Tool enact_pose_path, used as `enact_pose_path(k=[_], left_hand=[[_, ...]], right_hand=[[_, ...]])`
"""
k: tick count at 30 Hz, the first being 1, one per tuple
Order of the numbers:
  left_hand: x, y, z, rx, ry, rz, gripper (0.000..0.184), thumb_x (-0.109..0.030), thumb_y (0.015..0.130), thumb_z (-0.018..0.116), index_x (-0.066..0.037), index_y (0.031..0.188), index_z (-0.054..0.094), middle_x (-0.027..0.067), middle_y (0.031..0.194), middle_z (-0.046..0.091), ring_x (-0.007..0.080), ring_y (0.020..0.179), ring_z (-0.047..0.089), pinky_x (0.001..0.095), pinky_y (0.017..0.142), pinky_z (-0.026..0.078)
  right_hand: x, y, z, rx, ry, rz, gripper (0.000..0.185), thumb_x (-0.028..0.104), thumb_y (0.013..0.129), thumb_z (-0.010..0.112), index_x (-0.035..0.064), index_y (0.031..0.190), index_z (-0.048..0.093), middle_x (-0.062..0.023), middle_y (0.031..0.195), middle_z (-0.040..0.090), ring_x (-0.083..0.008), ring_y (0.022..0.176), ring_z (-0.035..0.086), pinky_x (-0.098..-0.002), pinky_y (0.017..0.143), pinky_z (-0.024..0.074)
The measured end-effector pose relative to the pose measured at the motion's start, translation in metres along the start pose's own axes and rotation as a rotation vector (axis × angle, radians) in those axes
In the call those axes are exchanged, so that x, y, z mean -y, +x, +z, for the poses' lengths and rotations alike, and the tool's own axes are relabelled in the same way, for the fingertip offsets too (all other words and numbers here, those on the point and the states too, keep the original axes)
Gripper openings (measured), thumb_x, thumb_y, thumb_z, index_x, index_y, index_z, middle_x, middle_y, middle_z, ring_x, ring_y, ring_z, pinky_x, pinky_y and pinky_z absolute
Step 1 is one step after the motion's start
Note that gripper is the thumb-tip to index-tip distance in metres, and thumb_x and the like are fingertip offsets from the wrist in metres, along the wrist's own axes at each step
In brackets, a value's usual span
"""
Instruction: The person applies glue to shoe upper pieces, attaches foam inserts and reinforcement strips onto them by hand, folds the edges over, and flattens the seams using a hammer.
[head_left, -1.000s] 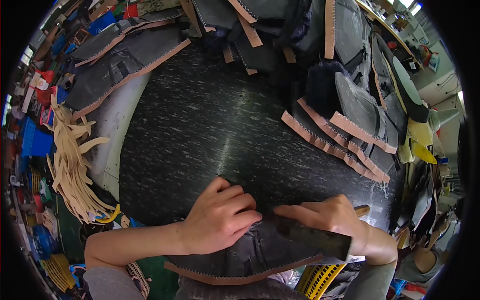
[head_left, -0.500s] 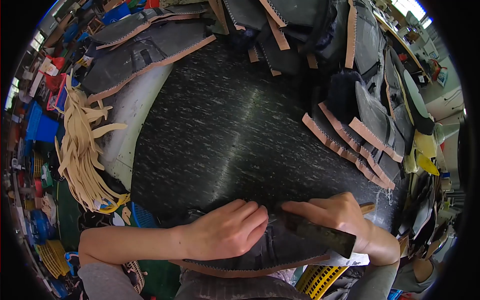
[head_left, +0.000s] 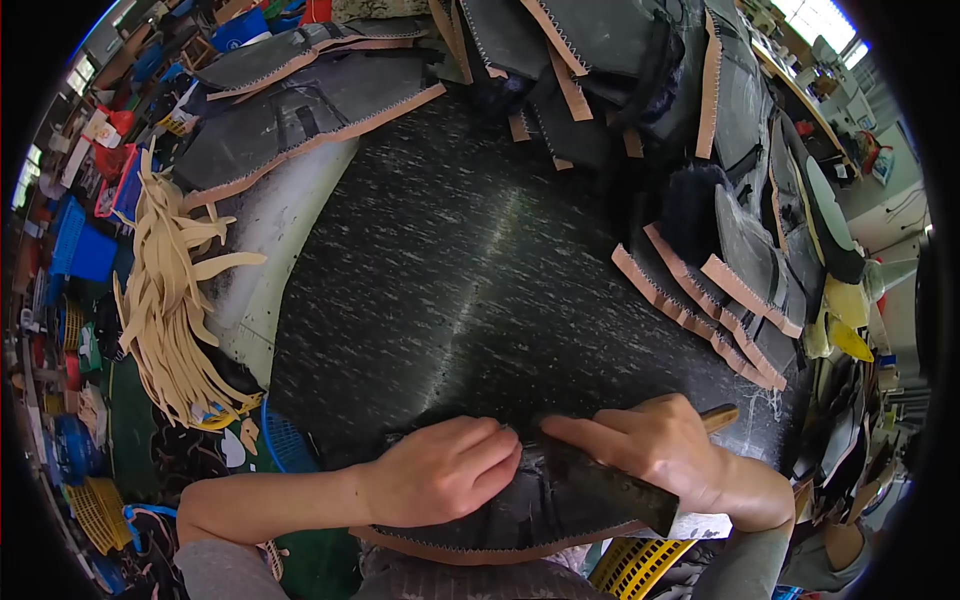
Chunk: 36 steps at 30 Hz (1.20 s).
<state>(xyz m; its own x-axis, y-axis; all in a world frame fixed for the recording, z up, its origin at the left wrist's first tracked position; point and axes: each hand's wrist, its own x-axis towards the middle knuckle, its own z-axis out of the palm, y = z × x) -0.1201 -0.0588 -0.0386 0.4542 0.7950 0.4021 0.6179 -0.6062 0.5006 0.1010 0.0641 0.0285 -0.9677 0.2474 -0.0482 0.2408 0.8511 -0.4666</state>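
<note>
Close to my body lies a black leather-like piece (head_left: 520, 515) with a brown, zigzag-stitched band along its near edge. My left hand (head_left: 445, 470) is closed, its fingers curled at the far edge of that piece, pinching or pressing it. Opposite it, my right hand (head_left: 655, 450) grips a wooden-handled tool (head_left: 722, 417) with a long, dark, flat metal head (head_left: 620, 487) lying over the piece. Its index finger reaches toward the left fingertips, a small gap apart. What lies directly under the fingertips is hidden.
Similar stitched pieces lie at the upper left (head_left: 300, 120) and in a pile at the right (head_left: 740, 270) of the dark speckled work surface (head_left: 430, 260). Beige strips (head_left: 165, 300) hang at the left. A yellow basket (head_left: 640, 565) stands below right.
Both hands and the tool have shifted slightly left relative to the stitched piece. The whole view has moved a little, with the surroundings appearing lower.
</note>
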Motion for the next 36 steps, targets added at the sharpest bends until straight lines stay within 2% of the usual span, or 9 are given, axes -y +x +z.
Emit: enact_pose_path(k=[5,7,11,21,23,27,29,30,36], left_hand=[[0.004,-0.007,-0.006,-0.004,-0.199,-0.168,0.016,-0.007,0.086,0.068,0.003,0.097,0.067,0.0106,0.098,0.060,0.0258,0.090,0.061,0.0350,0.073,0.054],[0.011,-0.007,-0.015,-0.017,-0.196,-0.199,0.024,-0.006,0.077,0.078,0.001,0.099,0.071,0.0118,0.098,0.064,0.0258,0.081,0.064,0.0353,0.068,0.056],[0.012,-0.015,-0.008,-0.050,-0.071,-0.059,0.025,-0.006,0.075,0.080,-0.001,0.098,0.072,0.0108,0.098,0.064,0.0250,0.081,0.064,0.0349,0.067,0.056],[0.009,-0.025,-0.015,-0.090,-0.039,-0.075,0.023,-0.006,0.077,0.076,0.001,0.099,0.072,0.0106,0.095,0.064,0.0240,0.082,0.063,0.0323,0.070,0.056],[-0.001,-0.022,-0.021,0.124,0.254,0.056,0.024,-0.008,0.078,0.075,0.001,0.100,0.072,0.0099,0.097,0.064,0.0244,0.087,0.062,0.0321,0.076,0.055],[-0.011,-0.023,-0.023,0.253,0.551,0.144,0.026,-0.012,0.078,0.076,-0.002,0.102,0.073,0.0081,0.101,0.064,0.0245,0.090,0.061,0.0349,0.084,0.051],[0.008,-0.029,-0.036,-0.009,0.009,-0.261,0.027,-0.015,0.077,0.079,-0.006,0.102,0.074,0.0066,0.103,0.065,0.0240,0.090,0.061,0.0378,0.087,0.048],[0.011,-0.034,-0.041,-0.028,-0.047,-0.318,0.027,-0.016,0.075,0.081,-0.008,0.099,0.075,0.0056,0.102,0.066,0.0236,0.090,0.061,0.0391,0.087,0.046],[0.009,-0.046,-0.020,-0.097,-0.076,-0.180,0.025,-0.010,0.074,0.080,-0.005,0.097,0.074,0.0067,0.105,0.065,0.0240,0.088,0.062,0.0378,0.083,0.050]], right_hand=[[0.009,0.005,0.005,0.036,-0.102,-0.024,0.038,0.017,0.087,0.064,0.0084,0.124,0.066,-0.0022,0.065,0.059,-0.0192,0.050,0.062,-0.0325,0.044,0.0490],[0.008,0.009,-0.005,0.047,-0.065,-0.003,0.037,0.017,0.087,0.064,0.0083,0.123,0.066,-0.0024,0.065,0.059,-0.0196,0.050,0.062,-0.0331,0.044,0.0492],[0.004,0.016,-0.003,0.007,0.062,-0.021,0.034,0.017,0.088,0.064,0.0089,0.120,0.067,-0.0033,0.065,0.061,-0.0215,0.052,0.064,-0.0353,0.045,0.0498],[0.009,0.024,-0.001,0.094,0.081,0.024,0.034,0.016,0.086,0.062,0.0082,0.119,0.066,-0.0058,0.069,0.064,-0.0240,0.058,0.067,-0.0331,0.048,0.0515],[0.014,0.027,-0.010,0.094,0.078,0.036,0.036,0.015,0.085,0.061,0.0082,0.121,0.066,-0.0056,0.070,0.064,-0.0239,0.058,0.067,-0.0327,0.048,0.0515],[0.017,0.033,-0.001,0.124,0.020,0.026,0.041,0.012,0.083,0.061,0.0077,0.123,0.066,-0.0047,0.069,0.063,-0.0227,0.057,0.066,-0.0320,0.048,0.0513],[0.018,0.030,-0.001,0.124,-0.005,0.011,0.041,0.013,0.082,0.062,0.0073,0.122,0.066,-0.0046,0.069,0.062,-0.0222,0.057,0.066,-0.0323,0.048,0.0512],[0.018,0.029,-0.001,0.123,-0.024,0.003,0.040,0.013,0.082,0.064,0.0068,0.121,0.066,-0.0046,0.068,0.062,-0.0217,0.056,0.066,-0.0326,0.048,0.0511],[0.019,0.035,-0.001,0.049,0.080,-0.034,0.039,0.014,0.082,0.065,0.0083,0.121,0.067,-0.0038,0.068,0.061,-0.0215,0.054,0.065,-0.0331,0.046,0.0504]])
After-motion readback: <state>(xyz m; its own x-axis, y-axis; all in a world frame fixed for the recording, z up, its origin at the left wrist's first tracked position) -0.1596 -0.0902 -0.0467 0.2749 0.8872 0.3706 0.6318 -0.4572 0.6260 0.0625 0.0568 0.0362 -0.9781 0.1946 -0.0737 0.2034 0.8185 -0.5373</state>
